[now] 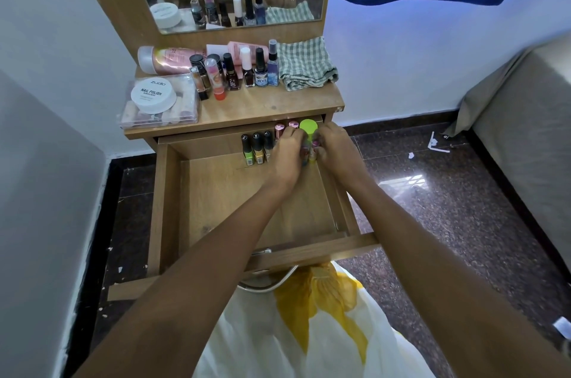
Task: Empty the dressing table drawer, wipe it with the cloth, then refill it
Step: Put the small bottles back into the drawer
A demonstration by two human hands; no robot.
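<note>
Head view, left to right. On the surface [262, 105]: wipes tub [153, 95], cluster of polish bottles [247, 71], folded cloth [304, 64] at the right end. At the back of the open drawer [173, 192]: row of three bottles [257, 149], then left hand [285, 155] and right hand [336, 149], fingers of both clamped on a green-capped bottle [308, 127] and smaller ones beside it. Probably refilling, judging by the neat row. Next: standing these upright beside the row without toppling neighbours.

Wooden drawer [247, 210] was pulled wide open, nail polish bottles [257, 147] standing at its back. Checked cloth [304, 64] sat crumpled on the counter [262, 105].
</note>
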